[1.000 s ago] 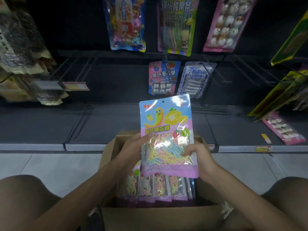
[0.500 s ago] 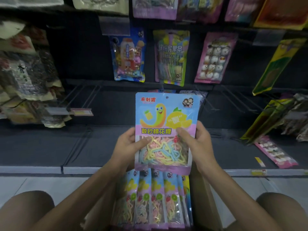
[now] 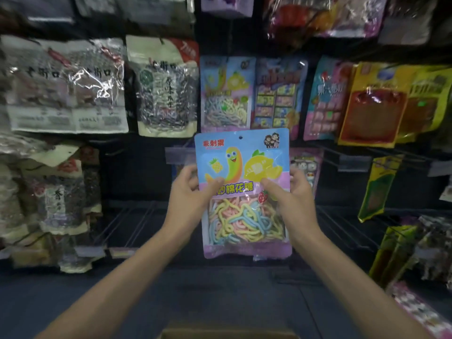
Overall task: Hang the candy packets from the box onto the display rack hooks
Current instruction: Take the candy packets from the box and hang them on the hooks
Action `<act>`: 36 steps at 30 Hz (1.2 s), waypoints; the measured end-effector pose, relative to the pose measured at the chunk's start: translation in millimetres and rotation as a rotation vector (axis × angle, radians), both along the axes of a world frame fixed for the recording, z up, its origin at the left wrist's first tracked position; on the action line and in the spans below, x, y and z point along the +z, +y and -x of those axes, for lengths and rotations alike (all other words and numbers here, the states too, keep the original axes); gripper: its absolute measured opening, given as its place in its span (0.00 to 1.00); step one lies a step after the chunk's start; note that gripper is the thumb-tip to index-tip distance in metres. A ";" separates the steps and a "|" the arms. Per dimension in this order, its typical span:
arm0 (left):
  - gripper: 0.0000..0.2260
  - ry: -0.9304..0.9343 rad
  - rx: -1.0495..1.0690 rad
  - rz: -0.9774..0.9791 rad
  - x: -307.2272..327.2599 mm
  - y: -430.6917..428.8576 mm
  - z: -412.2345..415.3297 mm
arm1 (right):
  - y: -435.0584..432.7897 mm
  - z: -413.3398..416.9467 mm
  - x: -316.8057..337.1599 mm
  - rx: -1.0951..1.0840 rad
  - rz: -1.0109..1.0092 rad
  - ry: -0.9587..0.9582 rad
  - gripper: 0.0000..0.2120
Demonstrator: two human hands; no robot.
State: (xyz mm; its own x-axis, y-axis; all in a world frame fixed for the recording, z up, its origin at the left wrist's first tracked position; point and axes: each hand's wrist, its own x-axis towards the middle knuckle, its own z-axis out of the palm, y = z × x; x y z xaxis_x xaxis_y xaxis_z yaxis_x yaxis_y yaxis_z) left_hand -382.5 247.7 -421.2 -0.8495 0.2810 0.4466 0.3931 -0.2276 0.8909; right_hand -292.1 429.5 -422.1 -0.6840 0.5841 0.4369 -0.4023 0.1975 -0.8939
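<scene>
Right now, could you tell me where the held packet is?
The held packet is mid-view, gripped by left hand and right hand, just below a matching hung packet.

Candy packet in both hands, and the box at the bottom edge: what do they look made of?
Candy packet: glossy printed plastic film, going by its sheen and clear window onto coloured strips. Box: matte brown, probably cardboard; only its rim shows.

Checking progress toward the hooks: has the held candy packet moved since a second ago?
Yes: the candy packet has risen clear of the box, now just below the matching hung packet.
</scene>
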 end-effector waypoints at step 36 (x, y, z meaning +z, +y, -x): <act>0.11 -0.140 0.054 -0.251 242.7 56.2 122.9 | 37.6 151.4 249.3 -0.041 -0.001 0.142 0.10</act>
State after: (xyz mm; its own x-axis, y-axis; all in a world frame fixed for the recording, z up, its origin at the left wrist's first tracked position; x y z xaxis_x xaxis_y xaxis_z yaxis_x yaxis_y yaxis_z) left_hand -505.4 303.8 -178.5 -0.9186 0.1289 0.3737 0.2878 -0.4300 0.8557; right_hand -443.5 467.2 -172.7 -0.5909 0.6097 0.5282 -0.5161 0.2175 -0.8284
